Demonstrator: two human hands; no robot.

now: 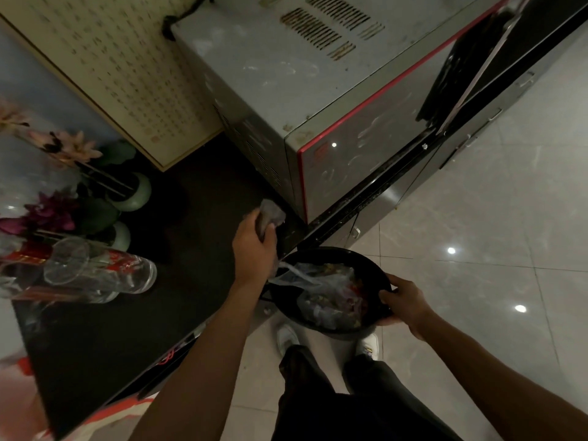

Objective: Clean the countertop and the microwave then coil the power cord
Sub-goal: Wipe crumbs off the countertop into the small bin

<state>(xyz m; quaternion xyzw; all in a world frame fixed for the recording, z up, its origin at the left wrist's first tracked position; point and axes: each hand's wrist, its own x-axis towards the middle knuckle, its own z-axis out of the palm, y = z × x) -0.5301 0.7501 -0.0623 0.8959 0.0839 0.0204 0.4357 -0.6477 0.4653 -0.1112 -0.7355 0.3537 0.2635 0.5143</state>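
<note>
A grey microwave (286, 84) with a red-trimmed door stands on the dark countertop (178, 281); its top is dusty and smeared. Its black power cord (184, 14) shows at the back left corner. My left hand (254, 246) is shut on a grey cloth (270, 214) at the counter's edge, just left of the microwave's front corner. My right hand (404, 300) grips the rim of a black trash bin (375, 272) held below the counter edge. The bin holds a plastic bag and scraps.
Glass tumblers (95, 268) lie on the counter at the left, beside artificial flowers (63, 148) in green vases. A framed calligraphy panel (121, 68) leans behind. Pale floor tiles (493, 249) spread to the right; my shoes stand under the bin.
</note>
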